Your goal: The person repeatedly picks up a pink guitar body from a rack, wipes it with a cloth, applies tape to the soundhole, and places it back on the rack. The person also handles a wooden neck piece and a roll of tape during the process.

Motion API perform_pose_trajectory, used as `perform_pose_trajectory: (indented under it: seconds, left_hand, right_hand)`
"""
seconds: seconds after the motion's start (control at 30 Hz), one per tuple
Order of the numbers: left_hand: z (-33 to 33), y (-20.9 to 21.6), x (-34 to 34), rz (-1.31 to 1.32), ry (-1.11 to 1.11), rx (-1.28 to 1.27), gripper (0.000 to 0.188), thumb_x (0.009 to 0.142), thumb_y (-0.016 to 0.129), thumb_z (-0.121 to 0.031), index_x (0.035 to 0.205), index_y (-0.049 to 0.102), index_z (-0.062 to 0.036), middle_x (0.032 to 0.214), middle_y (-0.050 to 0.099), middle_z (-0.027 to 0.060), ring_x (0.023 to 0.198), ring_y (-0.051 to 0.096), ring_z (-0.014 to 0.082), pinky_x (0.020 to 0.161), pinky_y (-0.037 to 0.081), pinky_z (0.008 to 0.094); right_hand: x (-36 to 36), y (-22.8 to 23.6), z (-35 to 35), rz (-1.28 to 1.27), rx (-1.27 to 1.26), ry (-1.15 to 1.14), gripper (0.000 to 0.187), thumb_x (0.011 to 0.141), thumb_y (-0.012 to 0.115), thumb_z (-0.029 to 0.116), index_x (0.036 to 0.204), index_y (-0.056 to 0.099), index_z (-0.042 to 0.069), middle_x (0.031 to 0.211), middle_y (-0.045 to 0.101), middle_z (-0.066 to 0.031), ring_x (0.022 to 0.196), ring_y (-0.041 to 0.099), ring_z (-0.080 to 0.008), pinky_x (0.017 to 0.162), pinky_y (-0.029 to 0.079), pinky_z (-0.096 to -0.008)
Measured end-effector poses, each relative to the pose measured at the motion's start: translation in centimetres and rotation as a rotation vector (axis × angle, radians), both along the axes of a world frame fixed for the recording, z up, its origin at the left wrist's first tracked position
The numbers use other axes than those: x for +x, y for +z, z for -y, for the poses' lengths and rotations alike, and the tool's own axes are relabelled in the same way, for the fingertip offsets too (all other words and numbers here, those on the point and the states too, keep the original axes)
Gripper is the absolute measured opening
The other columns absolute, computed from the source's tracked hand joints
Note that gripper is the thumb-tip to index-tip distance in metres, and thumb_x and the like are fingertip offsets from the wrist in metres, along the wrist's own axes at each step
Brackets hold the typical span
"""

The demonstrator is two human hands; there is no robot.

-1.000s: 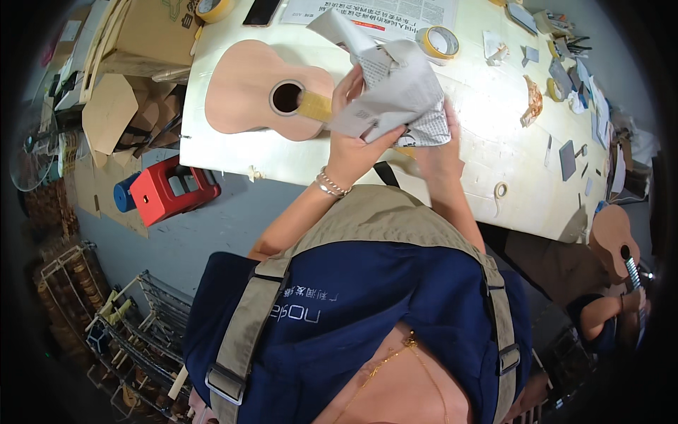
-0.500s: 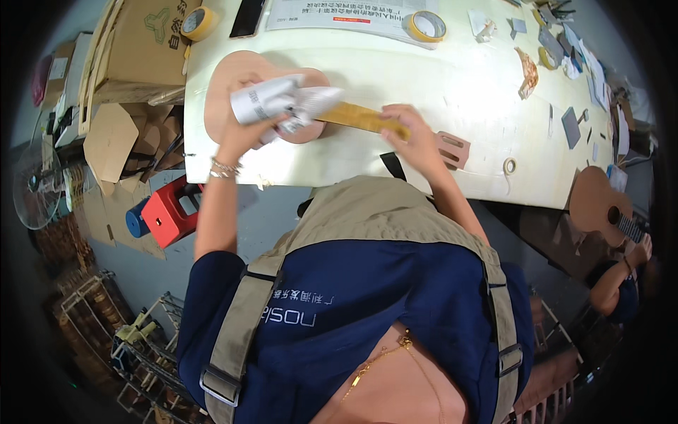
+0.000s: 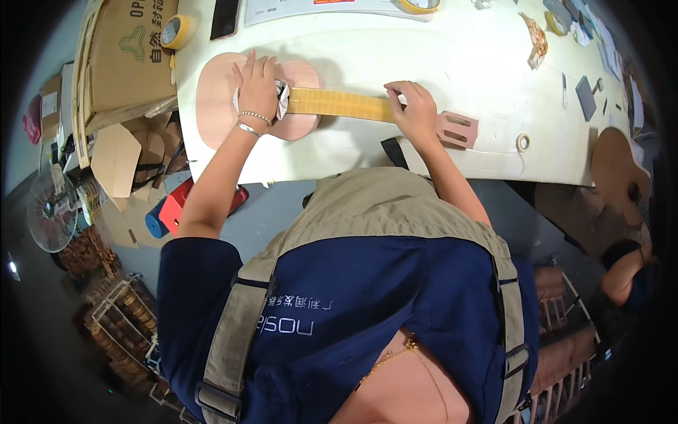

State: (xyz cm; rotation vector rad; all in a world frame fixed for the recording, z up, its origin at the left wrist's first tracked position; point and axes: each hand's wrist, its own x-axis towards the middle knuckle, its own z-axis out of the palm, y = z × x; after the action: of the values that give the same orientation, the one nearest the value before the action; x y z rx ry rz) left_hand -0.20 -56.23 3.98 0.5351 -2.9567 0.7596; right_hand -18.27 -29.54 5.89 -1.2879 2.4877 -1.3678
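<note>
An unstrung ukulele with a pale pinkish wood body (image 3: 215, 99) lies flat on the bench, its neck pointing right. Yellow tape covers the fretboard (image 3: 342, 104). Over the middle of the body is my left hand (image 3: 258, 88), fingers stretched out and spread, pressing on crumpled white paper (image 3: 282, 99) around the sound hole, which is mostly hidden. My right hand (image 3: 415, 109) rests across the right end of the neck, thumb and fingers apart. Beyond it shows the slotted headstock (image 3: 459, 131).
Tape rolls (image 3: 178, 32) and a dark phone-like slab (image 3: 224, 18) lie along the bench (image 3: 339, 152), with printed sheets at the back. A small tape ring (image 3: 522, 143) sits right of the headstock. A cardboard box (image 3: 134, 49) stands left. At far right, another person's arm is beside a guitar (image 3: 618, 177).
My left hand has put the crumpled paper down at the sound hole and now presses it with spread fingers. My right hand has loosened from its grip around the neck.
</note>
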Motion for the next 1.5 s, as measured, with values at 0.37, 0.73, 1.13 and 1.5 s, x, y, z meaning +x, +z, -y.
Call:
perform_pose_trajectory:
  seconds: [0.37, 0.73, 1.13, 1.5]
  left_hand:
    - [4.8, 7.5, -0.9, 0.286, -0.057, 0.713, 0.095, 0.046, 0.079, -0.046, 0.132, 0.042, -0.0311, 0.141, 0.035, 0.0015, 0.134, 0.02, 0.0299, 0.103, 0.005, 0.0621]
    - [1.4, 6.9, 0.3, -0.243, -0.147, 1.013, 0.052, 0.07, 0.067, -0.024, 0.119, 0.052, -0.0134, 0.112, 0.054, 0.0076, 0.118, 0.04, 0.0267, 0.102, 0.021, 0.0467]
    - [-3.3, 5.6, 3.1, -0.239, -0.043, 1.135, 0.029, 0.08, 0.06, -0.026, 0.098, 0.06, -0.0032, 0.089, 0.062, 0.0132, 0.09, 0.057, 0.0279, 0.097, 0.029, 0.0416]
    - [-5.9, 5.0, 4.5, -0.131, -0.093, 0.617, 0.024, 0.087, 0.05, -0.027, 0.097, 0.063, -0.009, 0.088, 0.063, 0.0066, 0.094, 0.055, 0.0233, 0.096, 0.028, 0.0431]
  right_hand:
    - [0.3, 0.0, 0.0, 0.005, 0.012, -0.023, 0.01, 0.073, 0.06, 0.004, 0.081, 0.061, 0.009, 0.07, 0.062, -0.0062, 0.063, 0.059, -0.0227, 0.059, 0.046, -0.0338]
    - [0.4, -0.1, -0.2, 0.016, 0.066, -0.027, 0.011, 0.073, 0.059, 0.004, 0.082, 0.062, 0.009, 0.069, 0.062, -0.006, 0.064, 0.06, -0.0229, 0.062, 0.046, -0.0337]
    - [0.3, 0.0, -0.1, -0.045, 0.028, -0.026, 0.008, 0.074, 0.059, 0.004, 0.081, 0.061, 0.009, 0.069, 0.062, -0.0059, 0.063, 0.06, -0.0218, 0.059, 0.046, -0.034]
    - [0.8, -0.2, -0.5, -0.076, -0.007, -0.01, 0.008, 0.074, 0.059, 0.005, 0.08, 0.062, 0.01, 0.068, 0.063, -0.005, 0.062, 0.06, -0.0224, 0.058, 0.047, -0.0332]
